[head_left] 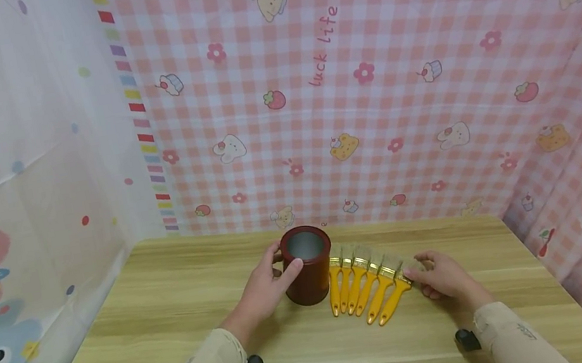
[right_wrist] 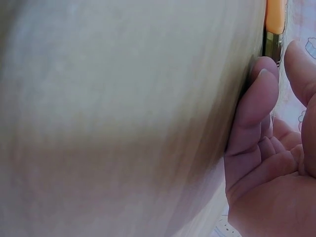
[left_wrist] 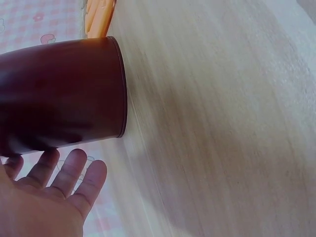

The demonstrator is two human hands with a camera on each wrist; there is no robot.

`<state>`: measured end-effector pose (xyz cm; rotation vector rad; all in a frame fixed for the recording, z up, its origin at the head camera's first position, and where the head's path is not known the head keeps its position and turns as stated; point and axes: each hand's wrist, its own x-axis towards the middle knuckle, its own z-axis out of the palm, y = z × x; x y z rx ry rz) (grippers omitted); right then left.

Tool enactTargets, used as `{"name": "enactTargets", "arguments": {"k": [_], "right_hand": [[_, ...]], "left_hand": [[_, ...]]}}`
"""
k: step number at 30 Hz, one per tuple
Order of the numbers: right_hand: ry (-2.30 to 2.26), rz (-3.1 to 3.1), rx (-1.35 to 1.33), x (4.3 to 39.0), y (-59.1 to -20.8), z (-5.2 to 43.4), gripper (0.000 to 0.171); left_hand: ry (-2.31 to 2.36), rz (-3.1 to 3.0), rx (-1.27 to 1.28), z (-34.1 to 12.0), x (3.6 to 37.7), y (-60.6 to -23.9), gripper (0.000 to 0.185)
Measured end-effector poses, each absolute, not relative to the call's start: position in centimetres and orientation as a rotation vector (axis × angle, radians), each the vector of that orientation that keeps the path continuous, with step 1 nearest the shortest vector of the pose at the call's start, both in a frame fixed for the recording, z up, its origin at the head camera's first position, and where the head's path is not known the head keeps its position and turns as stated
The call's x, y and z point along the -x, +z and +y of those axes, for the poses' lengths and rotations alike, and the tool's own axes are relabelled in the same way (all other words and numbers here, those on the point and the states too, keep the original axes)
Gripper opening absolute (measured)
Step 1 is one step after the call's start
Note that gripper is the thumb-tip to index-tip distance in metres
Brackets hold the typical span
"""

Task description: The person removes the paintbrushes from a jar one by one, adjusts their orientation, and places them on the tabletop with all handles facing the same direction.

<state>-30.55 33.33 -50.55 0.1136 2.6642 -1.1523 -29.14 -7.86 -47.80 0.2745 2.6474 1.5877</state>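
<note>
Left hand: the left hand point(head_left: 264, 289) cups the side of the cup point(head_left: 307, 265) — thumb near the rim, fingers round the far side; in the left wrist view the fingers point(left_wrist: 74, 170) look nearly straight and spread beside the cup wall, so how firm the hold is cannot be told.
Right hand: the right hand point(head_left: 443, 275) rests on the table point(head_left: 173, 304) with loosely bent fingers, fingertips touching the bristle end of the outermost brush.
Cup: dark red, upright, grey inside, standing near the back middle of the table.
Brushes: six yellow-handled brushes point(head_left: 365, 281) lie fanned side by side just right of the cup (the nearest one almost against it).
Hard to make out: the right wrist view is mostly blurred table; only the fingers point(right_wrist: 256, 108) and a sliver of orange handle point(right_wrist: 275, 15) show — whether anything is pinched is unclear.
</note>
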Motion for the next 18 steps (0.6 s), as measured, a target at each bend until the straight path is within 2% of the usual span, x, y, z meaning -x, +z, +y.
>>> {"name": "enactTargets", "arguments": {"k": [18], "right_hand": [[-1.205,2.706,-0.053,29.67,-50.75,33.52,0.075]], "left_hand": [[1.551,2.680,-0.285,-8.12,29.13,-48.01,0.079]]}}
